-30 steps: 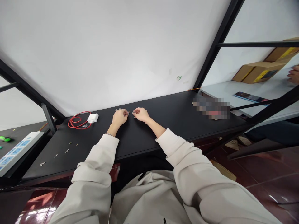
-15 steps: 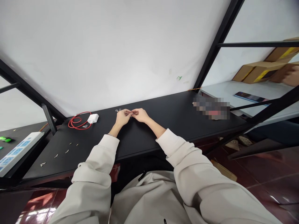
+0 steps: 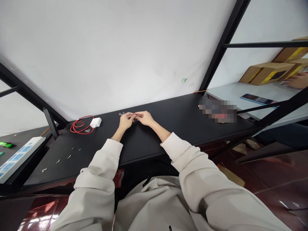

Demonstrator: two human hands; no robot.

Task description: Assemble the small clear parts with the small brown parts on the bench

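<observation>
My left hand [image 3: 126, 121] and my right hand [image 3: 144, 118] meet over the black tabletop [image 3: 166, 120], near its middle. The fingertips of both are pinched together at one spot, and whatever is between them is too small to make out. Just behind my left hand lie small clear pieces [image 3: 121, 114], partly covered by the fingers. To the left, a white charger plug [image 3: 95, 122] rests beside a coiled red cable [image 3: 75, 127]. Another small clear piece [image 3: 87, 130] sits by the cable.
Several small pale bits [image 3: 69, 156] are scattered on the table's left part. A white power strip [image 3: 20, 158] stands at far left. A blurred-out item [image 3: 218, 111] lies at right. Beyond the black frame, another person's hand [image 3: 298, 80] is near cardboard boxes [image 3: 269, 72] and a phone [image 3: 257, 98].
My fingers have shifted slightly against each other while my hands stay in the same place. At far right, the other person's hand has moved a little lower.
</observation>
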